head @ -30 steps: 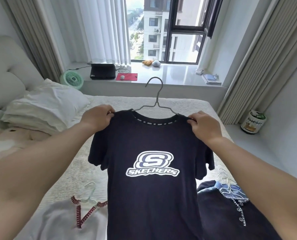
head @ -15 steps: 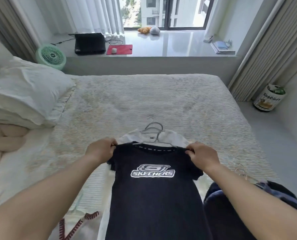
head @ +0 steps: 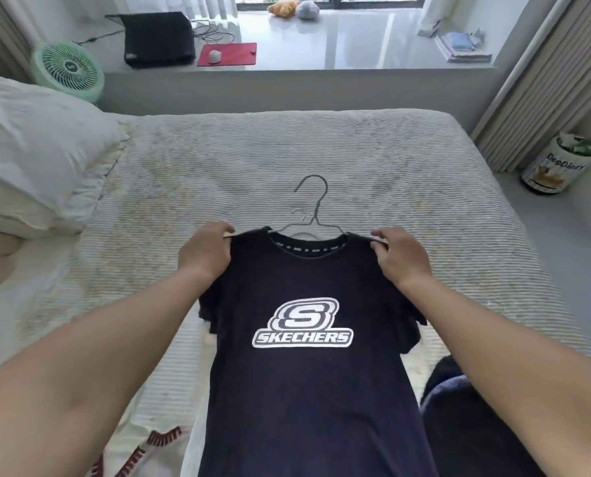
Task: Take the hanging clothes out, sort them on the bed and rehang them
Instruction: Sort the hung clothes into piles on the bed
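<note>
A dark navy T-shirt (head: 307, 390) with a white logo hangs on a thin wire hanger (head: 313, 201) over the bed (head: 287, 160). My left hand (head: 206, 254) pinches its left shoulder and my right hand (head: 399, 258) pinches its right shoulder. Beneath it a white garment (head: 301, 234) on a second hanger peeks out at the collar. A white top with red-striped trim (head: 142, 452) lies at the lower left. A dark blue garment (head: 466, 414) lies at the lower right, partly hidden by my right arm.
White pillows (head: 35, 146) are stacked at the left of the bed. The windowsill behind holds a green fan (head: 67, 68), a laptop (head: 156, 39), a red mouse pad (head: 228, 54) and books (head: 464, 46). A canister (head: 559, 163) stands on the floor by the right curtain.
The navy T-shirt came down from chest height onto the bed, over the white garment. Both hands kept their hold on its shoulders. The view tilted down.
</note>
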